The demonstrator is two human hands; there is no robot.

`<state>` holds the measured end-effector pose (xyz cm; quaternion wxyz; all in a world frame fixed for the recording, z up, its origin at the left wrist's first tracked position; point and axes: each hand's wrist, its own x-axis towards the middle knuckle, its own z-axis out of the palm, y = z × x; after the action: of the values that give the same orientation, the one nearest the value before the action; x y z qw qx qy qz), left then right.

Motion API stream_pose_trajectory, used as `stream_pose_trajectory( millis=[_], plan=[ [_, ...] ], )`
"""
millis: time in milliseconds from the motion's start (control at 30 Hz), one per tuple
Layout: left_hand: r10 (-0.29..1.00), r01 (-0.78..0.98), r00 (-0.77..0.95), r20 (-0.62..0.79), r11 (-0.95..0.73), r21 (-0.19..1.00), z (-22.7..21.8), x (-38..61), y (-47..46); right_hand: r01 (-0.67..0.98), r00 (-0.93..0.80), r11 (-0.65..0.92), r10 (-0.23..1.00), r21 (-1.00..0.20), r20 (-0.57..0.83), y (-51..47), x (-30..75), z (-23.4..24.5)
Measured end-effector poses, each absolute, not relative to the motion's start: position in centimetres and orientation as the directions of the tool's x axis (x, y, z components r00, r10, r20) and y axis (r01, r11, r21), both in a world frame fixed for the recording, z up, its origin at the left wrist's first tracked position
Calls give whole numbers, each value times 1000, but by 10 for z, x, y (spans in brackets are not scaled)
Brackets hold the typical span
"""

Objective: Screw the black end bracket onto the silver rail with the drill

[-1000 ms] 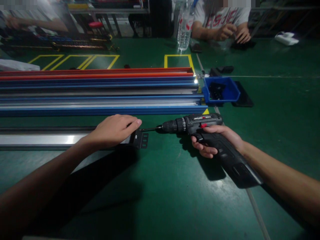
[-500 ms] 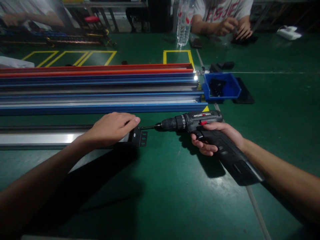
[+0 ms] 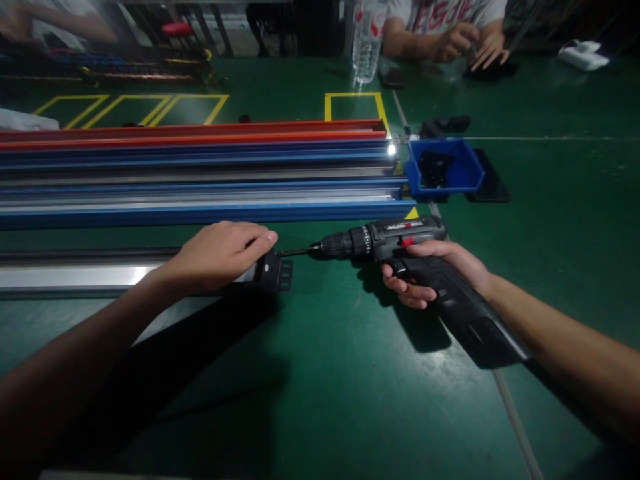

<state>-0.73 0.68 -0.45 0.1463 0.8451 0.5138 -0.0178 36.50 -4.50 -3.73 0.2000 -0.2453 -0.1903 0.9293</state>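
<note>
My right hand (image 3: 430,273) is wrapped round the grip of a black cordless drill (image 3: 410,233), with a finger at the trigger. Its long thin bit (image 3: 295,252) points left and meets the black end bracket (image 3: 270,270) of a long metal rail (image 3: 75,277). Over the rail's right end lies my left hand (image 3: 227,253), gripping it from above with the thumb along the top near the bracket. The fingers on the far side are hidden. Slots show in the bracket's flat tab. Whether a screw sits at the bit's tip I cannot tell.
Behind the rail lie several blue rails (image 3: 200,212) and an orange one (image 3: 200,133). A blue bin (image 3: 465,167) with black parts stands at their right end. Farther back are a plastic bottle (image 3: 367,53), a person's hands (image 3: 470,47) and a white device (image 3: 583,55).
The whole view has tilted slightly, so the far things sit a little higher in the picture. Both hands, the drill and the rail hold nearly the same positions.
</note>
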Motion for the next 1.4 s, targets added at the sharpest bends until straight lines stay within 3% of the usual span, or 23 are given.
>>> stream_pose_trajectory(
  millis=[467,733,1400],
  plan=[
    [865,879,462,-195,-418,231,-2,-5,6,-283,-814,-849,459,-446,-357,-45,366,-36],
    [864,886,456,-213,-418,199,0,-4,6,-306,-863,-855,435,-418,-259,-44,368,-43],
    [847,867,490,-209,-447,222,-2,-4,8,-298,-818,-851,461,-433,-343,-46,366,-39]
  ],
)
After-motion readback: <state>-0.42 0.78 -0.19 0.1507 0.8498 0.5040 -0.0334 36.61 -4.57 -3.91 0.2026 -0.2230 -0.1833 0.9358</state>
